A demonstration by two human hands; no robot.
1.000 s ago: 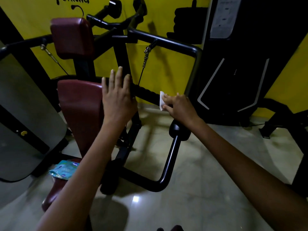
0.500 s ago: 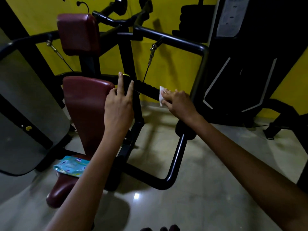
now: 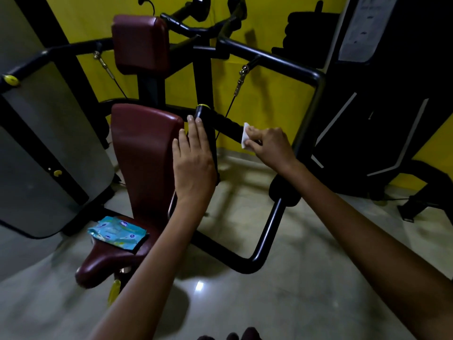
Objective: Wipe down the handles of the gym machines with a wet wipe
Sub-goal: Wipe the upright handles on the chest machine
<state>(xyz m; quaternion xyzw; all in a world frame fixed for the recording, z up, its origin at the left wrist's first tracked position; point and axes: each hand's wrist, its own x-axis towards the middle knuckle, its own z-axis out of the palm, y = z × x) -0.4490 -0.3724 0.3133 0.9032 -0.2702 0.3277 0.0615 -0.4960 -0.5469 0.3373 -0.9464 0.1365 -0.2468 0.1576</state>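
Note:
A black ribbed handle (image 3: pixel 220 122) with a yellow-ringed end juts from the gym machine beside the maroon backrest (image 3: pixel 144 148). My right hand (image 3: pixel 270 146) pinches a folded white wet wipe (image 3: pixel 245 136) against the right part of that handle. My left hand (image 3: pixel 193 158) is held flat with straight fingers at the backrest's right edge, its fingertips just short of the handle's left end. A blue packet of wipes (image 3: pixel 117 231) lies on the maroon seat (image 3: pixel 107 261).
A curved black frame tube (image 3: pixel 264 241) runs from a foam roller (image 3: pixel 284 192) down to the floor. A grey panel (image 3: pixel 44 153) stands at left, a black weight-stack housing (image 3: pixel 382 106) at right. Polished floor lies below my arms.
The view has shifted so the machine sits further right and lower. My left hand has drawn back off the handle's end towards the backrest edge. My right hand still holds the wipe on the handle.

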